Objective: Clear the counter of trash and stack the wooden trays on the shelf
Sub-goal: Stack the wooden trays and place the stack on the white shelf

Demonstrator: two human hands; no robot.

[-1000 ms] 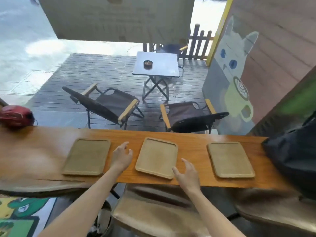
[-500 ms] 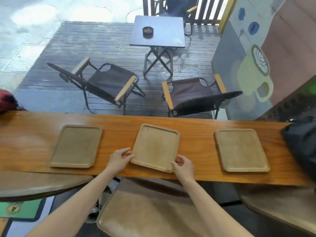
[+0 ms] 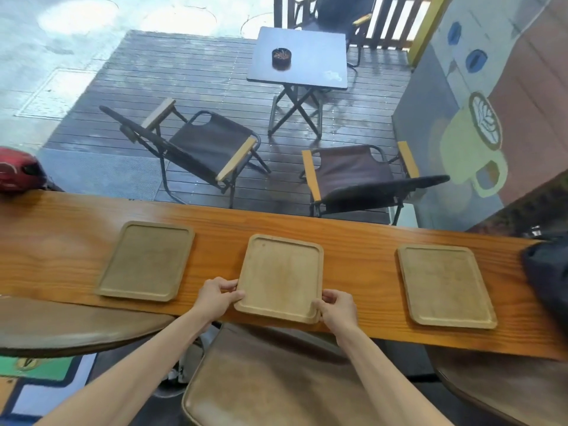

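Three flat wooden trays lie in a row on the long wooden counter (image 3: 353, 235). My left hand (image 3: 216, 298) grips the near left corner of the middle tray (image 3: 281, 276), thumb on its rim. My right hand (image 3: 338, 307) pinches that tray's near right corner. The middle tray looks flat on the counter, its near edge close to the counter's front edge. The left tray (image 3: 147, 261) and the right tray (image 3: 445, 285) lie untouched on either side.
A black bag (image 3: 548, 272) sits at the counter's right end and a red object (image 3: 18, 173) at its far left. Brown padded stools (image 3: 276, 379) stand under the counter's near side. Beyond the counter are folding chairs and a small table on a deck.
Both hands went from hovering open beside the middle tray to closing on its two near corners. The view has tilted down and closer.
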